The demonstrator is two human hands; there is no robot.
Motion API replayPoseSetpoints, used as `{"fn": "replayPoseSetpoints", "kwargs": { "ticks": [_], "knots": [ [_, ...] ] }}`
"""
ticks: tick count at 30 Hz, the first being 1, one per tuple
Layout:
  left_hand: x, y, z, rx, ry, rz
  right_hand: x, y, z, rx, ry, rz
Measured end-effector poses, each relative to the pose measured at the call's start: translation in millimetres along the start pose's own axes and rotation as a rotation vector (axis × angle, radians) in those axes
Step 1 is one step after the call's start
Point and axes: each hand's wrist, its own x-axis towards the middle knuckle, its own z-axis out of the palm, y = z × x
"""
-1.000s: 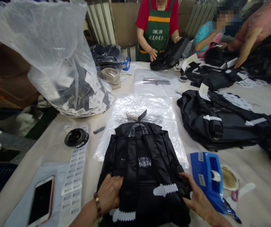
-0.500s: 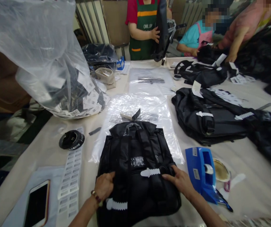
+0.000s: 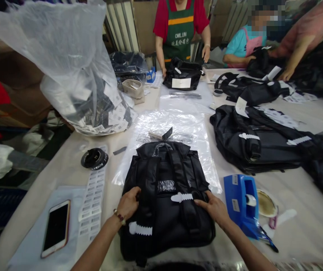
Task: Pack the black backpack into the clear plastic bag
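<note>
At lower centre of the frame, the left hand (image 3: pixel 128 204) and right hand (image 3: pixel 213 207) grip the sides of the black backpack (image 3: pixel 165 195), fingertips curled out of sight behind its edges, its bottom cut off by the forearms.

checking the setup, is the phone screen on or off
Off: the phone lies face up beside the label sheets, its screen plain black.

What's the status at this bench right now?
Both hands, left and right, pressed on black backpack. Backpack flat, straps up. Tape dispenser beside right hand.
</note>
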Motion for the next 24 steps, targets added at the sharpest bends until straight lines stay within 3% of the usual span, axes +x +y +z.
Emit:
{"fn": "replayPoseSetpoints", "kwargs": {
  "ticks": [2,5,7,10,14,17,20,22,24],
  "knots": [
    [-19.6,-7.6,4.9,0.112,0.128,0.149,-1.3,0.2,-0.4,0.022,0.01,-0.011],
    [-49.4,-20.5,20.1,0.405,0.347,0.5,-1.7,0.5,-0.1,0.05,0.021,-0.023],
    [-61.8,-25.2,32.2,0.547,0.421,0.633,-1.3,0.8,0.2,0.063,0.025,-0.027],
    [-60.5,-24.6,47.2,0.575,0.384,0.589,-1.5,2.4,-0.2,0.085,0.018,-0.042],
    [-33.2,-19.6,57.3,0.459,0.219,0.408,-6.0,8.2,0.0,0.134,0.004,-0.096],
    [-16.7,-18.1,58.8,0.432,0.151,0.364,-12.8,15.5,5.4,0.187,0.046,-0.084],
    [-12.8,-18.7,58.7,0.441,0.148,0.362,-22.8,23.6,16.5,0.194,0.23,-0.212],
    [-14.0,-19.6,59.0,0.449,0.157,0.367,-30.8,27.9,26.0,0.066,0.437,-0.386],
    [-15.0,-19.9,59.5,0.447,0.164,0.377,-37.9,31.3,36.8,-0.131,0.551,-0.539]
  ]
}}
